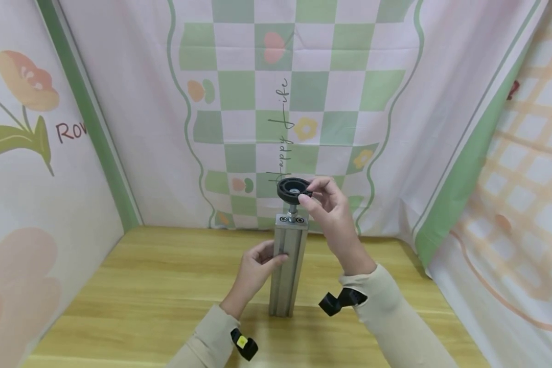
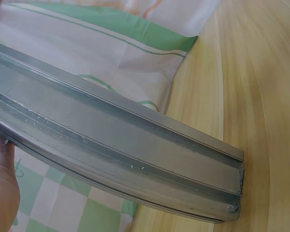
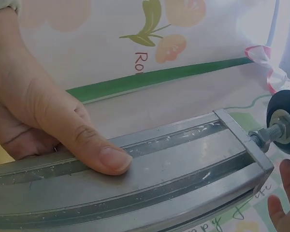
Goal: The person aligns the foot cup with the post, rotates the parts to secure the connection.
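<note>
A grey aluminium profile (image 1: 282, 289) with grooved sides stands upright on the wooden table. My left hand (image 1: 254, 270) grips it around the middle, thumb pressed on its near face; this thumb also shows large in the right wrist view. On top, an end plate (image 1: 281, 224) with two screws bears a threaded stud (image 1: 293, 210) with a nut. A round black levelling foot (image 1: 282, 194), hollow side up, sits on the stud. Its right rim is pinched between the thumb and fingers of my right hand (image 1: 333, 212). In the right wrist view, small pale shavings lie in the profile's groove (image 3: 183, 135).
The wooden table (image 1: 165, 286) reaches back to a checked green-and-white cloth (image 1: 239, 92). Printed cloth walls rise at the left (image 1: 18, 204) and right (image 1: 510, 230). Each wrist carries a small black camera mount.
</note>
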Action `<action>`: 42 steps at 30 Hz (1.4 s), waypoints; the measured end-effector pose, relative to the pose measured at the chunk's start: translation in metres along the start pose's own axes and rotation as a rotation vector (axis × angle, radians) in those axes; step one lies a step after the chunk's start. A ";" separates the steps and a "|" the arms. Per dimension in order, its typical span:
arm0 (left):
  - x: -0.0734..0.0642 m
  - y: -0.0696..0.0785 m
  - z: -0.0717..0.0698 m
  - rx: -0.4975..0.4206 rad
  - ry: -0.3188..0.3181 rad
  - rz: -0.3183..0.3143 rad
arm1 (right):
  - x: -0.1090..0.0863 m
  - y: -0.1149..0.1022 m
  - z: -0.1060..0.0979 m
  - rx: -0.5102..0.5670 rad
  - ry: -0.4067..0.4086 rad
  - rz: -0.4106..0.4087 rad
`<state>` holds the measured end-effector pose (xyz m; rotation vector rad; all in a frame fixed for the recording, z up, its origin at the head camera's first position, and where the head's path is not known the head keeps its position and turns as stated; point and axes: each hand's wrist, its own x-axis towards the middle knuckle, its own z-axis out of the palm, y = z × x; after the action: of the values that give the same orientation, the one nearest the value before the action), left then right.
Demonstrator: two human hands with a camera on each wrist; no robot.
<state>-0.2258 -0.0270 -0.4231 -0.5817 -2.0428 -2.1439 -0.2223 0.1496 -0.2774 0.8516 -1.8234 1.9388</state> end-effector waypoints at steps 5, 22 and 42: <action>0.001 -0.001 0.000 0.012 0.004 0.003 | -0.001 -0.003 0.003 -0.146 0.020 -0.066; 0.000 -0.002 -0.001 0.000 -0.002 -0.013 | 0.007 -0.002 0.002 0.013 -0.139 -0.006; 0.000 -0.002 0.000 -0.004 -0.002 -0.013 | 0.011 0.017 0.006 0.367 -0.163 0.045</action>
<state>-0.2264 -0.0270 -0.4254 -0.5720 -2.0496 -2.1559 -0.2406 0.1402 -0.2836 1.1185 -1.6036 2.3377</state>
